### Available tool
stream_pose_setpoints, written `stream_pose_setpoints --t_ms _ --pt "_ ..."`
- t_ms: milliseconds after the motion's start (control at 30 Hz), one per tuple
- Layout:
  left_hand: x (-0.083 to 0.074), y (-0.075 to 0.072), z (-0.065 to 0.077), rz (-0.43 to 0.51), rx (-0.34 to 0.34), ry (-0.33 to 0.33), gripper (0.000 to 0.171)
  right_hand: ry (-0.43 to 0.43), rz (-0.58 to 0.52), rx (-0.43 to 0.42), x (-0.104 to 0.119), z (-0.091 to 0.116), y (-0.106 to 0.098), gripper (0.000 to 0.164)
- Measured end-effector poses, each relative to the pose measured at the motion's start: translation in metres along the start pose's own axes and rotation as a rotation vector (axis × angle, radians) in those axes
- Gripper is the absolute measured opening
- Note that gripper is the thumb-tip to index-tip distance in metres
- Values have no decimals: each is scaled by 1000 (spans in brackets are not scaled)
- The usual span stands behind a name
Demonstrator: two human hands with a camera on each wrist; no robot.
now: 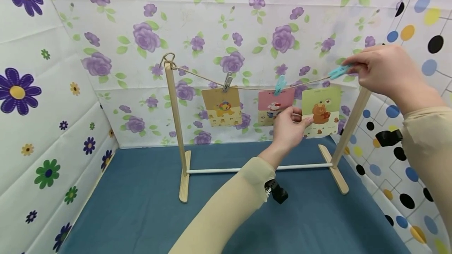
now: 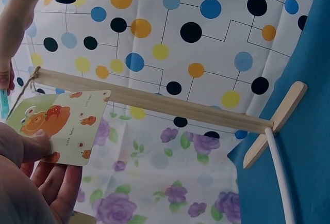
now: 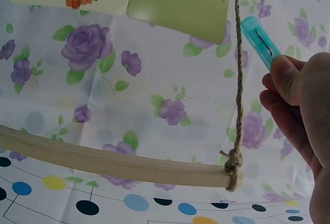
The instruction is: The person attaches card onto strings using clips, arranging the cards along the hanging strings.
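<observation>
My left hand (image 1: 288,128) pinches the left edge of a green card with a bear (image 1: 321,109), thumb in front and fingers behind. The card is upright just below the twine (image 3: 238,79). My right hand (image 1: 386,73) pinches a light-blue clothespin (image 1: 339,72) close to the twine, above the green card. In the right wrist view the clothespin's tip lies beside the twine; whether it touches cannot be told. A pink card (image 1: 276,107) hangs from a second blue clothespin (image 1: 280,85), partly behind my left fingers. Farther left, a grey clothespin (image 1: 227,82) holds a brown lion card (image 1: 222,107).
The twine is tied to a wooden stand's left post (image 1: 175,117) and right post (image 1: 351,128), joined low by a white rod (image 1: 215,171). The stand is on a blue cloth (image 1: 141,191). Patterned sheets, including a purple-flowered one (image 1: 212,19), enclose the sides and back.
</observation>
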State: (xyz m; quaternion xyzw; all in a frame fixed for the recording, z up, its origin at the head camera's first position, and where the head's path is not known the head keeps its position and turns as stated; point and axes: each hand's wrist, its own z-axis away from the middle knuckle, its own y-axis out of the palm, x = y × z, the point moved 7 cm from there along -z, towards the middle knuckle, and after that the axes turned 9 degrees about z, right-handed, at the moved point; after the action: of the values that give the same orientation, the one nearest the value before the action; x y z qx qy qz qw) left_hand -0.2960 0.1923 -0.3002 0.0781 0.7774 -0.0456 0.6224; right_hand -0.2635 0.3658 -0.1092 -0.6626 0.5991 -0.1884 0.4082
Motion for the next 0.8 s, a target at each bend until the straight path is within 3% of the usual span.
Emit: stream_pose_setpoints --t_ms 200,800 --pt "-2 6 -1 -18 12 -1 20 -9 0 2 -1 -3 -2 20" --pt "-1 8 -1 -5 8 -17 18 18 25 147 -3 -2 5 26"
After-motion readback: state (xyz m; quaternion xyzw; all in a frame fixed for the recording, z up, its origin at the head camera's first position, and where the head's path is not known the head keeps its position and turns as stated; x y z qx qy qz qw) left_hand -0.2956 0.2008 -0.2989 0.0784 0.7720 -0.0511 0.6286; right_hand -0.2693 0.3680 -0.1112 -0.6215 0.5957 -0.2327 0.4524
